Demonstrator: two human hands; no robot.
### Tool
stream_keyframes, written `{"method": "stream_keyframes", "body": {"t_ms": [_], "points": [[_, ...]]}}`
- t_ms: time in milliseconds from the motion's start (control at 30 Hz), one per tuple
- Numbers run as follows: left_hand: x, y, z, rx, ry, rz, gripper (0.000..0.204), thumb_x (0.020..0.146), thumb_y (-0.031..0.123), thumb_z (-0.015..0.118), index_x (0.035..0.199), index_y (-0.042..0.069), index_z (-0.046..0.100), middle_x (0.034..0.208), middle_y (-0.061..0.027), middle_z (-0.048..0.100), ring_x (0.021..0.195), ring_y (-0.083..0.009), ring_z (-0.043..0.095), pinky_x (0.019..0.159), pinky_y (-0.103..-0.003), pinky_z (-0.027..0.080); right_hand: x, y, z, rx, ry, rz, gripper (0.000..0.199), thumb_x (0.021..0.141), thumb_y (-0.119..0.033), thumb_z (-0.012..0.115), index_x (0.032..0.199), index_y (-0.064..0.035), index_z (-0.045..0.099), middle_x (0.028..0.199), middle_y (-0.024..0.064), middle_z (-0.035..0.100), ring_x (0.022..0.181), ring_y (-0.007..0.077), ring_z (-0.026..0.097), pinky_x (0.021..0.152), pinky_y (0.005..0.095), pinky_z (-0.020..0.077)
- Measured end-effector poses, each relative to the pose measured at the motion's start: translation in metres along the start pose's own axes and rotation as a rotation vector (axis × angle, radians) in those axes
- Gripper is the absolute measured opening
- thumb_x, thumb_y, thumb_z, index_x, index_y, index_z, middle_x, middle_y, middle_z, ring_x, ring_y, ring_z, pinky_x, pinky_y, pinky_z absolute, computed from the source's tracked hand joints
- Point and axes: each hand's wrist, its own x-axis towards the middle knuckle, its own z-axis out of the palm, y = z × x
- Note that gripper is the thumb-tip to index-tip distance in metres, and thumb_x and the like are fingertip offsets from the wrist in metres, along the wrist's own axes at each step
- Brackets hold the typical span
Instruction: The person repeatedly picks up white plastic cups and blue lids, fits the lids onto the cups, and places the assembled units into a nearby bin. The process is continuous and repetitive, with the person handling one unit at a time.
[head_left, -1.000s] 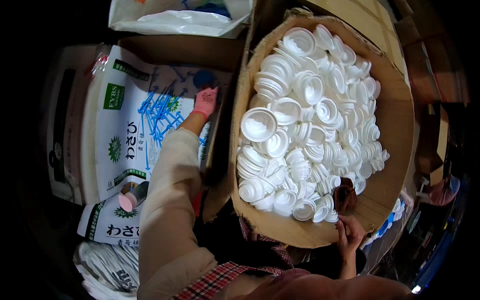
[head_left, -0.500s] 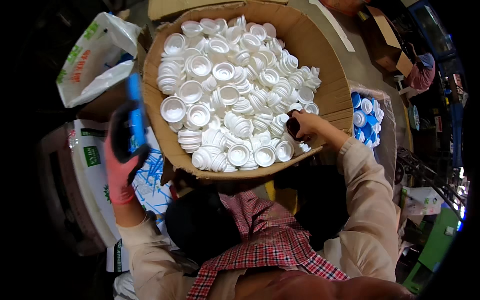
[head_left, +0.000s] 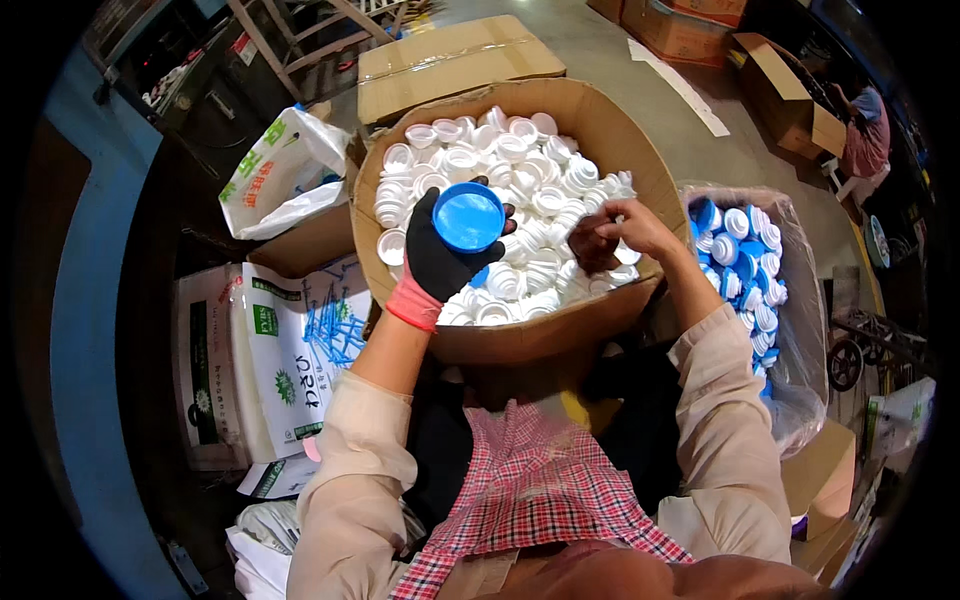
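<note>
My left hand (head_left: 440, 250), in a black glove with a pinkish-red cuff, is closed round a round blue lid (head_left: 468, 217). It holds the lid over the left part of a cardboard box (head_left: 545, 345) full of white ridged plastic caps (head_left: 540, 200). A small blue piece shows just below the glove, partly hidden. Over the right side of the same box, my right hand (head_left: 632, 232) has its fingers curled. A dark reddish-brown patch (head_left: 592, 243) is at these fingers; blur hides whether it is a covering or a held thing.
To the right stands a plastic-lined container (head_left: 800, 330) of blue and white assembled caps (head_left: 740, 250). Thin blue sticks (head_left: 335, 320) lie on a printed white package (head_left: 290, 370) at left. Behind are a white bag (head_left: 290, 175) and a closed carton (head_left: 455, 65). A person (head_left: 865, 135) sits far right.
My left hand has swung from left of the box to above the caps, turning the blue lid face up. My right hand has lifted slightly from the caps. The whole view has shifted.
</note>
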Motion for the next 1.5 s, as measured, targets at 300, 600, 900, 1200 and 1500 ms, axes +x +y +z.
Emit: {"method": "stream_keyframes", "body": {"t_ms": [300,600,900,1200,1500], "points": [[0.031,-0.076,0.006,1.779,0.148,0.682,0.067,0.068,0.025,0.083,0.122,0.003,0.048,0.117,-0.0118,0.059,0.108,-0.0232,0.059,0.091,-0.034,0.047,-0.048,-0.093,0.084,0.512,0.329,-0.419,0.022,0.087,0.0,0.059,0.106,-0.006,0.05,0.103,0.01,0.054,0.096,0.0234,0.059,0.07,0.0351,0.0518],[0.034,-0.056,0.006,1.301,-0.043,0.283,0.051,0.07,0.016,0.079,0.114,0.004,0.057,0.112,-0.0107,0.063,0.106,-0.0248,0.06,0.088,-0.035,0.047,-0.058,-0.098,0.068,-0.518,0.217,-0.656,0.034,0.065,0.002,0.068,0.097,-0.0081,0.06,0.097,0.0107,0.054,0.091,0.0321,0.056,0.075,0.039,0.0487],[0.037,-0.083,0.015,0.876,0.105,0.205,0.037,0.1,0.028,0.044,0.126,0.003,0.049,0.115,-0.0065,0.058,0.109,-0.0162,0.053,0.098,-0.033,0.041,-0.05,-0.092,0.067,-0.259,0.533,-0.403,0.038,0.067,0.004,0.067,0.103,-0.006,0.061,0.093,0.0153,0.057,0.085,0.035,0.059,0.071,0.0382,0.0497],[0.078,-0.029,-0.071,1.573,0.286,-0.007,0.037,0.088,0.032,0.059,0.107,0.001,0.064,0.097,-0.017,0.068,0.09,-0.0276,0.063,0.084,-0.035,0.047,-0.067,-0.067,0.014,0.657,0.315,0.044,0.032,0.077,-0.009,0.076,0.104,-0.0017,0.06,0.091,0.0075,0.066,0.08,0.0126,0.061,0.07,0.0249,0.0482],[0.076,-0.058,-0.197,2.387,0.334,-0.642,0.049,0.076,0.023,0.064,0.12,0.003,0.054,0.13,-0.0231,0.048,0.11,-0.0428,0.056,0.093,-0.043,0.048,-0.055,-0.045,-0.009,1.006,0.648,-0.153,0.028,0.087,-0.007,0.068,0.111,-0.003,0.052,0.103,0.0069,0.061,0.09,0.0137,0.059,0.081,0.0256,0.0482]]}}
